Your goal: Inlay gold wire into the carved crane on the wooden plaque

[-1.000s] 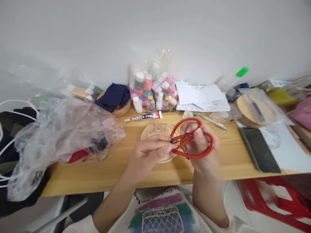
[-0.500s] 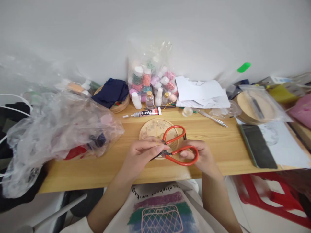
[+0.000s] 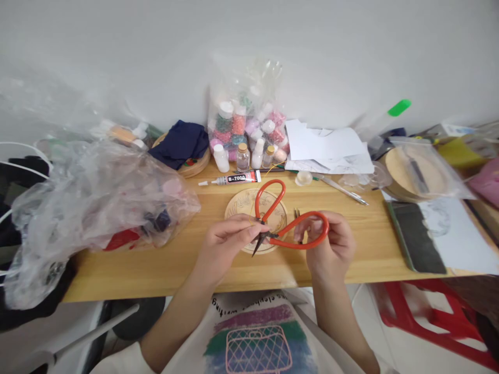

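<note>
Orange-handled scissors [image 3: 300,230] are above the table with their loops spread apart and dark blades pointing down toward me. My right hand [image 3: 331,241] is closed on the right loop. A thin yellow thread is pinched in my left hand [image 3: 230,241], whose fingertips are beside the scissors' pivot. Under the hands lies a round wooden disc [image 3: 237,200] with a line drawing, partly covered by my left hand and the scissors. A small dark pronged item [image 3: 297,213] shows by my right fingers; what it belongs to is hidden.
Behind are a B-7000 glue tube [image 3: 237,178], small bottles [image 3: 243,158] and a bag of colourful jars [image 3: 245,124]. Crumpled plastic [image 3: 97,197] covers the left side. At right are papers [image 3: 331,145], a pen [image 3: 343,189], a phone [image 3: 417,236] and bagged wooden rounds [image 3: 413,171].
The scissors have turned and their loops have spread wider, the blades now pointing down. My right hand has moved slightly right and up with its loop. My left hand has barely moved.
</note>
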A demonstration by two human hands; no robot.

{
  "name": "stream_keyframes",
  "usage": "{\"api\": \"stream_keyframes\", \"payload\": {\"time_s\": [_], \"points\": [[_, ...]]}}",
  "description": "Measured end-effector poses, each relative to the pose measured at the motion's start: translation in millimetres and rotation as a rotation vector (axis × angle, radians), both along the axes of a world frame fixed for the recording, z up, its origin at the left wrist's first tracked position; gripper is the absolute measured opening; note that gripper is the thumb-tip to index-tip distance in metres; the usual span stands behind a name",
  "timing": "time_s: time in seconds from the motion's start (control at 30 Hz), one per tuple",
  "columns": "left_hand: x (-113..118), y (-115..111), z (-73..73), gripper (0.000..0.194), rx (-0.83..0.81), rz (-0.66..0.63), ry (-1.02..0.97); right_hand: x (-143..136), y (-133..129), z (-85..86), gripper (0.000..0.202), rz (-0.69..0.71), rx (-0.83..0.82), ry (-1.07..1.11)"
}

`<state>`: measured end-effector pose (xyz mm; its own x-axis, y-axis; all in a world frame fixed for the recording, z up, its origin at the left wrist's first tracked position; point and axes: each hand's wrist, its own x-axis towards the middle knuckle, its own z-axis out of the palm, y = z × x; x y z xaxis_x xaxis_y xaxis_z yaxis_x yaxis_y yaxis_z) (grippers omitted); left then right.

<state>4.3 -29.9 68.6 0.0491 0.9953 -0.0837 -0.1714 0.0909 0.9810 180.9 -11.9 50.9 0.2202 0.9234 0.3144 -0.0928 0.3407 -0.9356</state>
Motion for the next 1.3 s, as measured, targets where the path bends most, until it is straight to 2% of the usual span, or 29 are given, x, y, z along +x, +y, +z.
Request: {"api": "stream_keyframes", "payload": {"time_s": [0.07, 0.17, 0.33, 0.5, 0.57, 0.7, 0.77, 0.87, 1.03, 1.17, 1.3], "points": [[0.3, 0.6, -0.9, 0.018, 0.009, 0.003, 0.013, 0.3, -1.0, 0.7, 0.015, -0.029, 0.099, -0.091], [1.0, 1.5, -0.9, 0.015, 0.005, 0.009, 0.003, 0.0, 0.8, 0.3, 0.036, -0.038, 0.23, -0.204], [1.4, 1.6, -1.3, 0.013, -0.027, 0.041, -0.045, 2.4, 9.1, 0.0, 0.054, -0.027, 0.291, -0.348], [1.4, 0.0, -4.3, 0.018, -0.073, 0.038, -0.072, 10.9, 14.7, -1.2, 0.037, -0.145, 0.361, -0.672], [1.5, -0.3, -3.1, 0.019, -0.054, 0.023, -0.059, 14.0, 17.0, -1.7, 0.031, -0.242, 0.386, -0.712], [1.0, 0.2, 4.3, 0.016, 0.14, -0.005, 0.051, 21.1, 22.2, 5.0, 0.023, -0.484, 0.442, -0.655], [0.6, 0.3, 7.6, 0.015, 0.216, 0.015, 0.112, 26.5, 22.5, 12.7, 0.021, -0.493, 0.443, -0.701], [0.7, -0.2, 9.3, 0.013, 0.293, 0.024, 0.19, 35.7, 17.5, 25.6, 0.027, -0.417, 0.309, -0.816], [4.2, -0.6, 11.3, 0.015, 0.351, -0.012, 0.234, 44.9, 8.3, 38.9, 0.045, -0.34, -0.062, -0.919], [8.5, -0.1, 15.0, 0.016, 0.363, -0.033, 0.225, 45.6, 14.1, 35.2, 0.052, -0.198, -0.304, -0.959], [11.5, -0.6, 17.6, 0.017, 0.377, -0.053, 0.207, 42.8, 21.8, 25.3, 0.048, -0.133, -0.475, -0.992]]}}
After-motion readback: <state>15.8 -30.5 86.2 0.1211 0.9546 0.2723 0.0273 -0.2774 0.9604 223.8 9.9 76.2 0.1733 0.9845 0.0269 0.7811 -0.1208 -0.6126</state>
